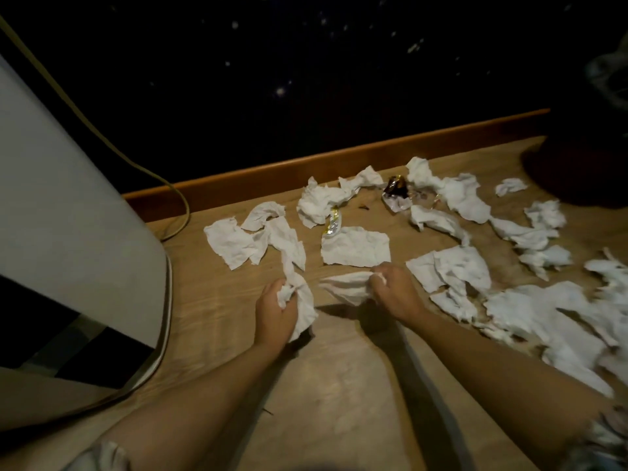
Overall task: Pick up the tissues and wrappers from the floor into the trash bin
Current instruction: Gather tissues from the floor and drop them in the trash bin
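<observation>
Tissues (355, 247) all over the wooden floor (339, 385) — both hands already full.

Biggest heap sits at the right, flatter sheets lie mid-floor near the baseboard (306, 166). Left hand (275, 312) has its fingers curled round a crumpled tissue (299, 300), right hand (396, 290) bunches another tissue (346, 288) — then the small stuff: a dark wrapper (396, 193) and a gold wrapper (332, 223) among the sheets.

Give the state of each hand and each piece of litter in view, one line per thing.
Left hand: grips a crumpled tissue.
Right hand: grips another tissue.
Flat tissue: lying on the floor.
Gold wrapper: on the floor.
Dark wrapper: crumpled, on the floor.
</observation>
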